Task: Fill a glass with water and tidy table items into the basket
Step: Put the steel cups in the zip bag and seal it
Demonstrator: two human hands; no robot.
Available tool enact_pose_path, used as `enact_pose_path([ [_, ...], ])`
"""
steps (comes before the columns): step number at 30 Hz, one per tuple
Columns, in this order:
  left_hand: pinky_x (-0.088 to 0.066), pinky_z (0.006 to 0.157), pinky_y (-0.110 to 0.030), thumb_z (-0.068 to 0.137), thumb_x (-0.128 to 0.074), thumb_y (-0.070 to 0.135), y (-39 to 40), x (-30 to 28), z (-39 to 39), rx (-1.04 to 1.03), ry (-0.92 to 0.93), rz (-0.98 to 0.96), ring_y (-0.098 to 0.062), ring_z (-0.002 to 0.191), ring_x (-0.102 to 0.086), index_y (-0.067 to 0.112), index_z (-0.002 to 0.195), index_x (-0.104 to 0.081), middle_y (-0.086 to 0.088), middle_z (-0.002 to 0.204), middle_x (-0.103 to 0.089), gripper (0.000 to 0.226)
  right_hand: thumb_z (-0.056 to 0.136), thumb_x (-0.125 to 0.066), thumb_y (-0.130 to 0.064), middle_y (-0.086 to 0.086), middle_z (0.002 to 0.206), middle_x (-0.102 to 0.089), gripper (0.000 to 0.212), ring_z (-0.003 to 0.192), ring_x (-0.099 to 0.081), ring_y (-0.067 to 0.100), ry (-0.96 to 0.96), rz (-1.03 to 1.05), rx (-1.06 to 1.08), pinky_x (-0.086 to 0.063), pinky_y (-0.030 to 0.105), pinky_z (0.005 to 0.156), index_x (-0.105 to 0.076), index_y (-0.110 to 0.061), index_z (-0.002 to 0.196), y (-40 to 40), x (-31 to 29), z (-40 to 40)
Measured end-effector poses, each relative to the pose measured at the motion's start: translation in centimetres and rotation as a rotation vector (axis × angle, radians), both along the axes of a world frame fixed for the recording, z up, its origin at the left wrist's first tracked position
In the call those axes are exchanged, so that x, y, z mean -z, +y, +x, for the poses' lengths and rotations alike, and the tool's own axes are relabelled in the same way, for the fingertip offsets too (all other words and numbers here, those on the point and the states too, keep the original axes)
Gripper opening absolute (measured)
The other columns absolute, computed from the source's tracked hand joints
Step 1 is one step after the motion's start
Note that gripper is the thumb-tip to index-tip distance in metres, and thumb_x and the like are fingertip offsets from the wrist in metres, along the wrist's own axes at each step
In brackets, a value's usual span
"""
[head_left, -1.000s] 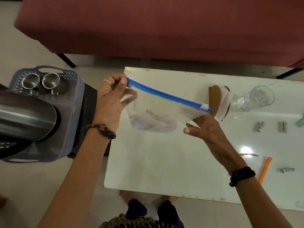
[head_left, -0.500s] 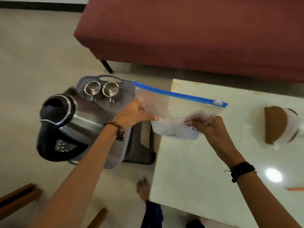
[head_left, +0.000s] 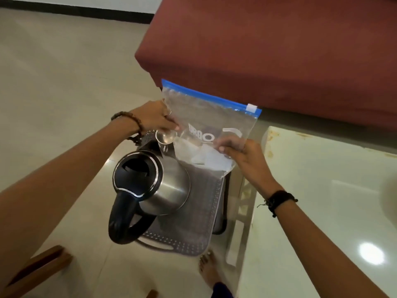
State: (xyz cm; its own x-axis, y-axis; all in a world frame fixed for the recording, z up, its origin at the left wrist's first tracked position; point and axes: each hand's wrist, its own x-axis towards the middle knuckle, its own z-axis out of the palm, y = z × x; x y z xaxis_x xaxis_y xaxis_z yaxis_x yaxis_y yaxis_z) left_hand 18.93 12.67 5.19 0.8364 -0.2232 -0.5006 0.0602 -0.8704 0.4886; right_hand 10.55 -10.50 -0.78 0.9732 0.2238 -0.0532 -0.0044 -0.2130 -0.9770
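Note:
I hold a clear zip bag [head_left: 206, 117] with a blue sealing strip upright over the grey perforated basket [head_left: 193, 231], which sits on a low stand left of the table. My left hand [head_left: 154, 117] pinches the bag's left edge. My right hand [head_left: 240, 151] grips its lower right corner. Something white lies inside the bag at the bottom. A steel kettle [head_left: 156, 186] with a black lid and handle stands in the basket. A small steel cup [head_left: 164, 137] shows behind the kettle, partly hidden by the bag. The glass is out of view.
The white table [head_left: 322, 211] fills the right side, its edge close to the basket. A dark red sofa [head_left: 268, 46] runs across the back. Wooden pieces [head_left: 38, 267] lie on the tiled floor at the lower left. My bare foot [head_left: 209, 269] is beside the basket.
Both hands have carried the bag from above the table leftward to over the basket and turned it upright. My view has swung left, so the glass and small table items have left the frame.

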Motion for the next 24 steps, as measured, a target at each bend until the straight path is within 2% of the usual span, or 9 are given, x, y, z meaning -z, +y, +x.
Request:
enact_pose_path([
  [1, -0.044, 0.057, 0.0, 0.079, -0.069, 0.019, 0.9, 0.7, 0.1, -0.029, 0.02, -0.011, 0.008, 0.053, -0.06, 0.002, 0.098, -0.071, -0.007, 0.085, -0.071, 0.025, 0.089, -0.055, 0.002, 0.012, 0.097, -0.07, 0.018, 0.093, -0.064, 0.029, 0.0, -0.013, -0.007, -0.05, 0.045, 0.082, -0.071, -0.003, 0.095, 0.7, 0.5, 0.2],
  [3, -0.043, 0.053, 0.002, 0.077, -0.07, 0.016, 2.5, 2.1, 0.2, -0.095, 0.039, -0.058, 0.012, 0.051, -0.06, -0.002, 0.089, -0.071, -0.002, 0.076, -0.07, 0.021, 0.091, -0.055, -0.005, 0.012, 0.098, -0.07, 0.018, 0.091, -0.064, 0.027, -0.007, -0.046, -0.017, -0.048, 0.038, 0.076, -0.071, -0.008, 0.098, 2.0, 1.8, 0.3],
  [6, -0.043, 0.05, 0.001, 0.077, -0.071, 0.016, 4.4, 4.0, -0.1, -0.134, 0.067, -0.091, 0.004, 0.052, -0.06, 0.009, 0.079, -0.074, 0.005, 0.059, -0.068, 0.007, 0.091, -0.059, -0.02, 0.001, 0.106, -0.068, 0.024, 0.094, -0.063, 0.012, 0.094, -0.038, -0.005, -0.048, 0.022, 0.079, -0.066, -0.015, 0.113, 3.4, 3.7, -0.3],
  [9, -0.038, 0.044, -0.005, 0.082, -0.066, 0.018, 5.8, 5.5, -0.6, -0.142, 0.13, -0.118, -0.002, 0.045, -0.047, 0.021, 0.063, -0.073, 0.009, 0.044, -0.054, 0.021, 0.086, -0.065, -0.019, -0.011, 0.11, -0.063, 0.04, 0.099, -0.06, 0.002, 0.231, -0.068, -0.014, -0.044, 0.009, 0.086, -0.057, -0.021, 0.125, 4.6, 5.3, -1.3],
  [12, -0.043, 0.059, -0.01, 0.092, -0.049, 0.022, 6.4, 6.6, -1.9, -0.061, 0.248, -0.139, -0.009, 0.066, -0.052, 0.022, 0.086, -0.067, 0.001, 0.075, -0.061, 0.019, 0.09, -0.061, -0.018, -0.019, 0.102, -0.058, 0.034, 0.095, -0.058, -0.008, 0.272, -0.083, -0.033, -0.04, -0.002, 0.076, -0.059, -0.012, 0.123, 5.9, 6.2, -2.4],
  [15, -0.041, 0.069, -0.008, 0.096, -0.037, 0.025, 6.8, 6.6, -2.9, -0.065, 0.289, -0.235, 0.002, 0.081, -0.054, 0.032, 0.096, -0.057, 0.015, 0.09, -0.059, 0.021, 0.093, -0.054, -0.025, -0.027, 0.106, -0.058, 0.034, 0.092, -0.054, -0.024, 0.3, -0.01, -0.036, -0.038, -0.004, 0.074, -0.059, -0.013, 0.124, 7.0, 6.6, -3.3],
  [17, -0.041, 0.074, -0.011, 0.096, -0.035, 0.028, 6.9, 6.6, -3.1, -0.051, 0.289, -0.239, 0.002, 0.086, -0.054, 0.027, 0.106, -0.058, 0.012, 0.096, -0.06, 0.025, 0.093, -0.054, -0.027, -0.025, 0.107, -0.06, 0.034, 0.092, -0.056, -0.021, 0.329, 0.034, -0.005, -0.04, -0.002, 0.075, -0.058, -0.015, 0.124, 7.3, 6.7, -3.6],
  [21, -0.043, 0.095, -0.033, 0.096, -0.035, 0.03, 7.2, 6.7, -3.5, -0.058, 0.294, -0.233, -0.019, 0.102, -0.056, 0.015, 0.115, -0.057, -0.006, 0.113, -0.06, 0.032, 0.093, -0.053, -0.03, -0.023, 0.108, -0.063, 0.03, 0.094, -0.058, -0.017, 0.354, 0.05, 0.001, -0.041, -0.002, 0.075, -0.06, -0.021, 0.121, 7.5, 6.7, -3.7],
  [24, -0.043, 0.089, -0.026, 0.096, -0.035, 0.029, 7.6, 6.9, -4.2, -0.07, 0.306, -0.278, -0.014, 0.098, -0.056, 0.023, 0.109, -0.057, -0.002, 0.109, -0.059, 0.026, 0.093, -0.053, -0.029, -0.03, 0.1, -0.065, 0.02, 0.095, -0.059, -0.014, 0.351, 0.038, -0.021, -0.041, -0.001, 0.076, -0.063, -0.033, 0.11, 7.5, 6.3, -3.6],
])
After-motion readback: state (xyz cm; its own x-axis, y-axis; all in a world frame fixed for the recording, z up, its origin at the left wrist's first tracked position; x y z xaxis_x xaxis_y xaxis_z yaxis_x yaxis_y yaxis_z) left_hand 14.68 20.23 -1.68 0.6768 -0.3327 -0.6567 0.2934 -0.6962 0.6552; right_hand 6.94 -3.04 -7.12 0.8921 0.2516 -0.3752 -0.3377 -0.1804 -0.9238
